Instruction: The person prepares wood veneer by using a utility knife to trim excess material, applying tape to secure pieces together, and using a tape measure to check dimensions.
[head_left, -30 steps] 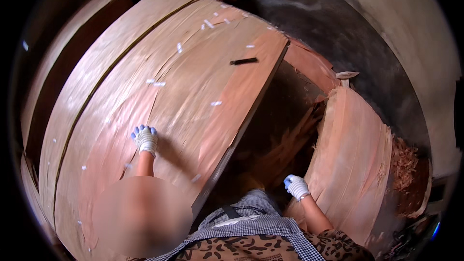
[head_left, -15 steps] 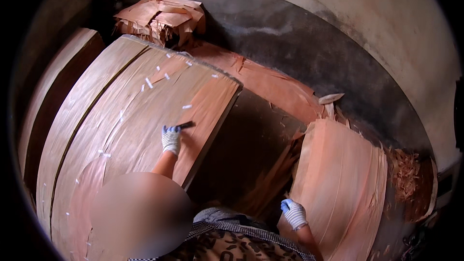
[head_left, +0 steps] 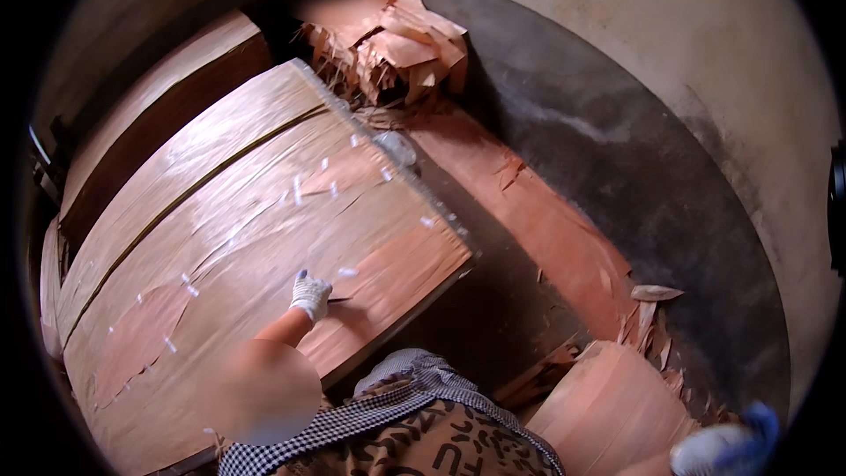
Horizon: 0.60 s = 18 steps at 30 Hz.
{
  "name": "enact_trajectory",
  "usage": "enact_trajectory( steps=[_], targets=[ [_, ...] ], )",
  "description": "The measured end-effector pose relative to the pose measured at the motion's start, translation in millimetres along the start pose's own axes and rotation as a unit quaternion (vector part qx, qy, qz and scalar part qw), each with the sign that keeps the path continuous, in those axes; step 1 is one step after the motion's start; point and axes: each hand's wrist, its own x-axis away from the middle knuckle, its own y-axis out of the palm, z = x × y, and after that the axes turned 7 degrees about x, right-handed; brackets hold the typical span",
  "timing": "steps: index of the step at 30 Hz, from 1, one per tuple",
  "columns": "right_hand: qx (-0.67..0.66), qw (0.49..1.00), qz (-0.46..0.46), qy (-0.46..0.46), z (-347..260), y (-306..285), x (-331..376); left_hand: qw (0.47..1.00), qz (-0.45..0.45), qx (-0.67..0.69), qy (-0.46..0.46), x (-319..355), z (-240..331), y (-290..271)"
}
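My left hand [head_left: 310,296], in a white knit glove with blue fingertips, is closed over the large stack of wood veneer [head_left: 238,251] on the left. A slim dark knife-like tool [head_left: 339,301] sticks out to its right, low over the pinkish strip of veneer [head_left: 397,278] along the stack's near right edge. Its exact kind is too small to tell. My right hand [head_left: 727,449], gloved in white and blue, is at the lower right beside a smaller veneer stack [head_left: 608,401]. Motion smears its fingers, so I cannot see whether it holds anything.
Several small white tape pieces [head_left: 347,272] dot the large stack. A heap of torn veneer [head_left: 410,44] stands behind it. A long reddish veneer sheet [head_left: 520,198] lies along the dark wall base [head_left: 608,106]. Another stack [head_left: 163,97] stands at the far left.
The view has swung, so the stacks appear shifted and turned. My right hand has moved rightward, away from the near left side of the smaller stack. My left hand still has the dark tool.
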Motion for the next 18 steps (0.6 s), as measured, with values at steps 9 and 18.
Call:
enact_trajectory(
  steps=[9,18],
  targets=[
    [-0.498,0.705,-0.394,-0.315,-108,208,212,0.408,-0.248,0.838,0.265,-142,304,-165],
    [-0.693,0.569,-0.395,-0.198,-104,423,141,0.417,-0.169,0.825,0.343,-253,391,-245]
  ],
)
